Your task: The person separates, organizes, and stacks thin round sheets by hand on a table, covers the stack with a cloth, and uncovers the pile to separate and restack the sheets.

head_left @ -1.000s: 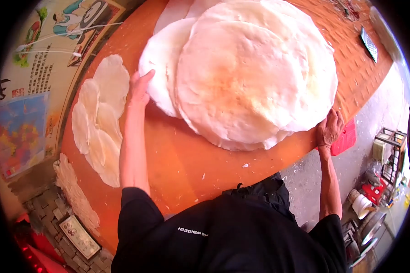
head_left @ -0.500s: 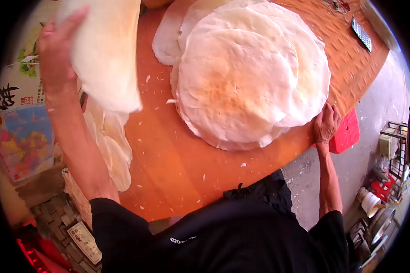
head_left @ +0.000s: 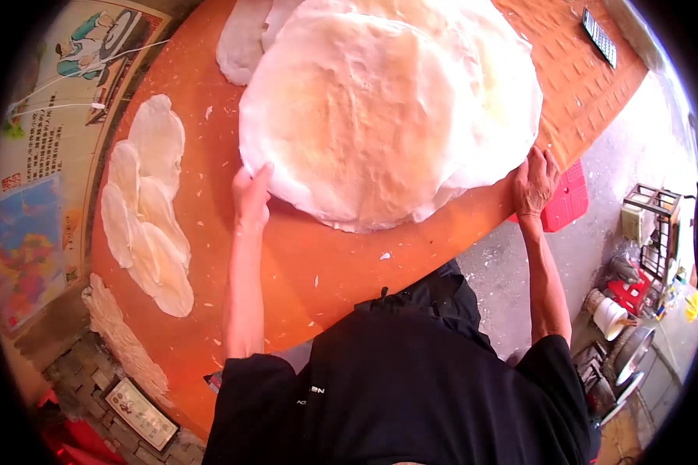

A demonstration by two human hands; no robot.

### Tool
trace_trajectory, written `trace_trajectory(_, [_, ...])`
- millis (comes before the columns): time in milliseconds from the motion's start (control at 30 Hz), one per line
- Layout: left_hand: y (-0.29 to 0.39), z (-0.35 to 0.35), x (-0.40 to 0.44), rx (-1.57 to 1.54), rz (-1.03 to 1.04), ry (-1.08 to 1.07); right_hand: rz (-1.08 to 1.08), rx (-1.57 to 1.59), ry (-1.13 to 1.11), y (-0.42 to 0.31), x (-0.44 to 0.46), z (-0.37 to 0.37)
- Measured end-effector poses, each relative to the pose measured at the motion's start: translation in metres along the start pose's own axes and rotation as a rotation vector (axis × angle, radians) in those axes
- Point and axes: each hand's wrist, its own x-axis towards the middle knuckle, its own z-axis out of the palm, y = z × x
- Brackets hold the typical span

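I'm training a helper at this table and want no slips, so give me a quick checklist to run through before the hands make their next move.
1. Left hand at the edge of the top flatbread: ok, at its near left edge.
2. Only one layer in those fingers: cannot tell, the fingertips are hidden.
3. Right hand off the top flatbread: ok, it rests at the table's edge.
4. Smaller pieces apart from the big stack: ok, bare table lies between.
5. Tabletop free of crumbs: not ok, pale flakes are scattered on it.
6. Calculator clear of the stack: ok, it lies apart.
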Motion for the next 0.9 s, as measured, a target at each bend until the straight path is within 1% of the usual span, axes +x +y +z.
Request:
trace_trajectory(33, [-0.009, -0.004, -0.005, -0.013, -0.003, 0.002, 0.016, 0.064, -0.02, 0.005, 0.003, -0.002])
trace_trajectory(67, [-0.014, -0.007, -0.006, -0.052, 0.045, 0.113, 0.151, 0.218, -0.049, 0.012, 0.016, -0.008])
trace_trajectory(100, [-0.018, -0.011, -0.008, -0.094, 0.092, 0.226, 0.366, 0.413, -0.047, 0.017, 0.031, -0.012])
trace_trajectory(133, [-0.007, -0.017, -0.014, 0.153, 0.188, 0.32, 0.58, 0.608, -0.05, 0.017, 0.047, -0.02])
trace_trajectory(167, [-0.014, -0.03, -0.006, 0.3, 0.272, 0.425, 0.436, 0.421, -0.008, -0.017, 0.076, -0.041])
trace_trajectory(200, [-0.021, -0.039, 0.007, 0.44, 0.36, 0.533, 0.408, 0.424, 0.018, -0.032, 0.103, -0.042])
trace_trajectory(233, [-0.023, -0.041, 0.015, 0.41, 0.371, 0.537, 0.312, 0.473, -0.032, -0.043, 0.127, -0.039])
trace_trajectory(267, [-0.026, -0.044, 0.019, 0.637, 0.413, 0.586, 0.221, 0.517, -0.09, -0.056, 0.147, -0.035])
trace_trajectory(300, [-0.029, -0.045, 0.024, 0.866, 0.452, 0.635, 0.15, 0.632, -0.173, -0.074, 0.17, -0.026])
trace_trajectory(333, [-0.037, -0.044, 0.028, 0.844, 0.458, 0.643, 0.077, 0.745, -0.258, -0.095, 0.195, -0.01])
trace_trajectory(400, [-0.054, -0.04, 0.037, 1.128, 0.454, 0.717, -0.113, 0.682, -0.303, -0.136, 0.24, 0.026])
trace_trajectory(467, [-0.053, -0.04, 0.037, 1.09, 0.457, 0.713, -0.221, 0.594, -0.458, -0.174, 0.286, 0.062])
trace_trajectory(533, [-0.054, -0.04, 0.037, 1.093, 0.501, 0.726, -0.332, 0.423, -0.474, -0.213, 0.326, 0.108])
trace_trajectory(600, [-0.053, -0.04, 0.037, 1.089, 0.5, 0.735, -0.422, 0.321, -0.489, -0.242, 0.361, 0.163])
trace_trajectory(633, [-0.052, -0.041, 0.036, 1.095, 0.51, 0.737, -0.436, 0.318, -0.497, -0.256, 0.373, 0.179])
trace_trajectory(700, [-0.049, -0.039, 0.036, 1.094, 0.504, 0.739, -0.611, 0.146, -0.512, -0.282, 0.394, 0.206])
trace_trajectory(733, [-0.049, -0.04, 0.035, 1.103, 0.511, 0.731, -0.625, 0.146, -0.52, -0.29, 0.402, 0.222])
trace_trajectory(800, [-0.048, -0.039, 0.036, 1.094, 0.523, 0.738, -0.718, 0.287, -0.648, -0.305, 0.418, 0.255])
trace_trajectory(833, [-0.048, -0.04, 0.036, 1.094, 0.547, 0.731, -0.731, 0.249, -0.724, -0.319, 0.421, 0.261])
trace_trajectory(867, [-0.048, -0.039, 0.036, 1.09, 0.539, 0.735, -0.739, 0.247, -0.727, -0.327, 0.421, 0.264])
trace_trajectory(900, [-0.048, -0.039, 0.036, 1.111, 0.528, 0.739, -0.769, 0.238, -0.801, -0.334, 0.422, 0.266])
